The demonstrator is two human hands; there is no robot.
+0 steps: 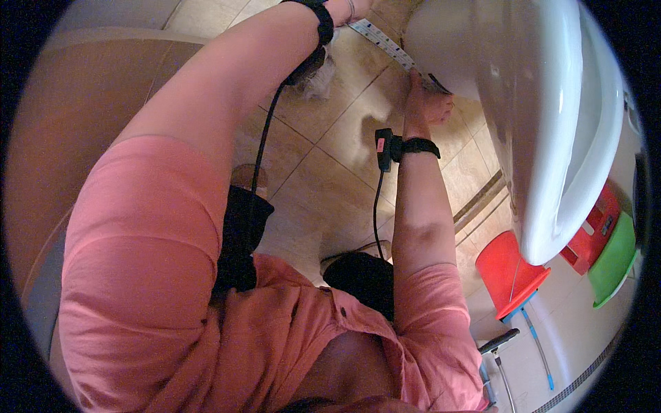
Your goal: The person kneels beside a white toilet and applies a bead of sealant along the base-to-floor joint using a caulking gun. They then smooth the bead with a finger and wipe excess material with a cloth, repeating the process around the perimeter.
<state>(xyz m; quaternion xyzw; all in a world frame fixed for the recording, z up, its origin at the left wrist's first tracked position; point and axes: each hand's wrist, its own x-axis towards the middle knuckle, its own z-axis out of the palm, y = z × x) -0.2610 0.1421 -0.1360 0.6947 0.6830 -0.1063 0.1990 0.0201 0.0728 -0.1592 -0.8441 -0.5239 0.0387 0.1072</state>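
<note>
My left hand (357, 9) is at the top edge of the view, its fingers mostly cut off. A flat white strip with small dark blue marks (383, 43) runs from beside it down to my right hand (429, 103). The fingers of my right hand are curled, with the thumb at the strip's lower end. A thin dark piece (439, 83) shows by those fingers; I cannot tell what it is. Both hands are low over the tiled floor (315, 170), against the base of a white ceramic bathroom fixture (444, 46).
The fixture's glossy rim (560, 118) overhangs on the right. Crumpled clear plastic (321, 77) is below my left wrist. Cabled black devices (383, 149) are strapped to both wrists. A red bucket (503, 273), a green plastic basin (614, 263) and a squeegee (498, 340) stand at lower right.
</note>
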